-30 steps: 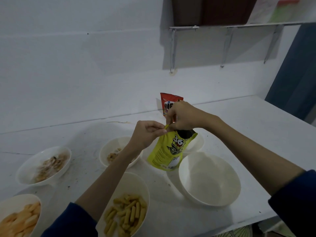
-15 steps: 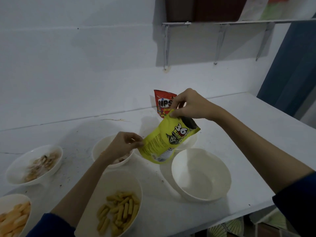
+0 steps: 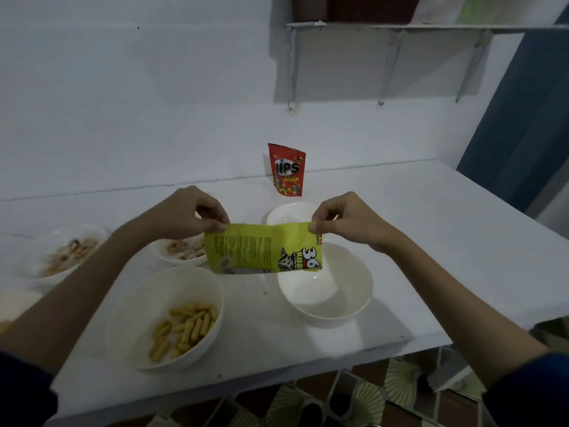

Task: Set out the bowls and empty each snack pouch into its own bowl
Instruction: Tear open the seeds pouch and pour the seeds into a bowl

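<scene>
pouch (image 3: 261, 251) held sideways above table (image 3: 400, 241) | empty bowl (image 3: 332, 300) below-right | second pouch (image 3: 287, 169) behind

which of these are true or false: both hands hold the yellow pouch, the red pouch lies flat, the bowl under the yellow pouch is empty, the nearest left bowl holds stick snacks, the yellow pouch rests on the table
1. Both hands hold the yellow pouch: true. The left hand and right hand each pinch an upper corner.
2. The red pouch lies flat: false. It stands upright near the wall.
3. The big bowl under the yellow pouch is empty: true.
4. The near left bowl holds stick snacks: true.
5. The yellow pouch rests on the table: false. It is held up in the air.
</scene>
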Tool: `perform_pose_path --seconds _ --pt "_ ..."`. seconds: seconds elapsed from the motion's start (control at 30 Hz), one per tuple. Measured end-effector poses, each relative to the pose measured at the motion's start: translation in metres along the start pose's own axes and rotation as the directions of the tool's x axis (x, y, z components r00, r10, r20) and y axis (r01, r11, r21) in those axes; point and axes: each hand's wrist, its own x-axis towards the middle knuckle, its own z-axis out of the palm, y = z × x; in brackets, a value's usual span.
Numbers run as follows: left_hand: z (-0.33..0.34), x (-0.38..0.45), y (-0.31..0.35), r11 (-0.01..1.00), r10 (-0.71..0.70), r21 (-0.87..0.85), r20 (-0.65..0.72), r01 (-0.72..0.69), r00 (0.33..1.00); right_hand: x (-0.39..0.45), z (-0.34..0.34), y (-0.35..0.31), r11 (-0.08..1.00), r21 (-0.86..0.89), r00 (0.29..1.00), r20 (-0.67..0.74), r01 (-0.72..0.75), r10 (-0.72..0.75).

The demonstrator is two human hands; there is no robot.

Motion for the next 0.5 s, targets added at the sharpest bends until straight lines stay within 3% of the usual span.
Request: perform_pose_path --seconds 0.2,0.33,0.5 --pt "0.012 -0.004 0.039 0.992 -0.099 0.067 -0.068 0.104 0.993 -0.020 0.007 0.027 0.998 -0.046 0.985 -0.162 0.053 -0.060" --pt "0.023 -0.010 0.058 0.974 -0.150 0.156 -0.115 0.167 0.982 -0.031 0.009 0.038 0.988 -0.144 0.987 -0.146 0.050 -0.071" --pt "0.026 -0.013 0.073 0.975 -0.152 0.142 -0.129 0.170 0.980 -0.033 0.004 0.043 0.972 -0.231 0.987 -0.138 0.047 -0.081"
